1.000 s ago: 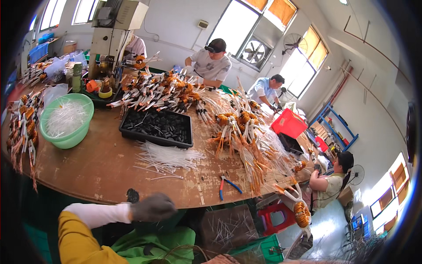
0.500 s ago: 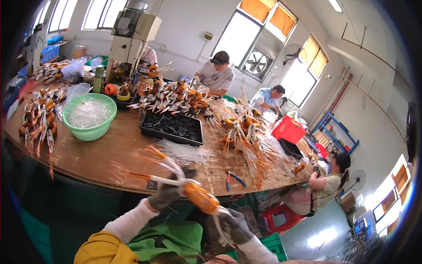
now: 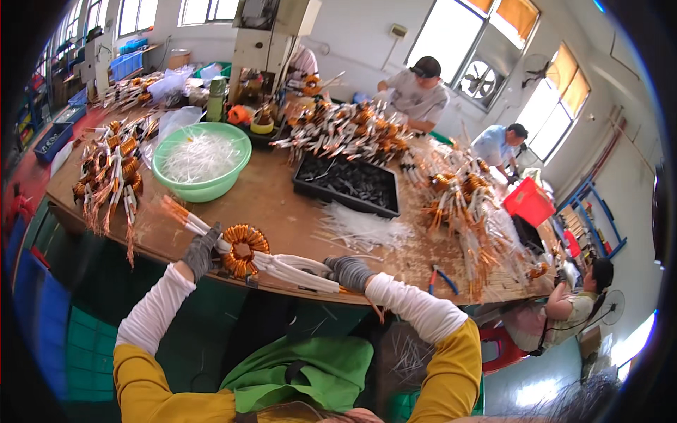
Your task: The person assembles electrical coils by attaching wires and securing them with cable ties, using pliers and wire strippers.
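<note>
Wound toroidal coil (image 3: 232, 264) is being gripped by its sleeved leads (image 3: 300, 271) in left hand (image 3: 202, 252) and right hand (image 3: 350, 273), copper tips (image 3: 183, 215) still bare.

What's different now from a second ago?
The copper coil moved left to the near edge of the table. The left hand, empty before, now grips its leads; the right hand holds the opposite leads. The green bowl, black tray and pliers stayed.

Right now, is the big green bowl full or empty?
Well filled: a heap of thin, whitish strips covers the bottom of the green bowl, leaving its upper rim showing.
</note>
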Available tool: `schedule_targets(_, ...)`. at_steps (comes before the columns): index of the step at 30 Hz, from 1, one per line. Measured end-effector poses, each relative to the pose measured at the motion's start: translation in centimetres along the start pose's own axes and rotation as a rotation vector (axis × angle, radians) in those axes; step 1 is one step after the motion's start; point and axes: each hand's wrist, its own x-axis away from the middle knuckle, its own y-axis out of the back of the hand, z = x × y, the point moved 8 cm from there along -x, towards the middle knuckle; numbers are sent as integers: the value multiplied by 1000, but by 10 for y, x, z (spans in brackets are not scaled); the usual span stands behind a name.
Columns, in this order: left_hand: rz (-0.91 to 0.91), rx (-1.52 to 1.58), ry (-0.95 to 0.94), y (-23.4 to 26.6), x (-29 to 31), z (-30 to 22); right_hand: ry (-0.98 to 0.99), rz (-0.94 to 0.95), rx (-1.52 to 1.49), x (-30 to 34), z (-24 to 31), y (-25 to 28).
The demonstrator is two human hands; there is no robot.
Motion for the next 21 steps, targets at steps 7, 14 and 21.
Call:
schedule_targets(7,262,-604,12,-7,33,-44,51,244,-332,-7,-45,-43)
schedule_targets(14,685,-1011,-915,-153,45,-60,-38,332,-657,7,-62,-57)
schedule_targets(21,1194,-1084,-56,-207,10,31,205,36,-648,40,-73,-33)
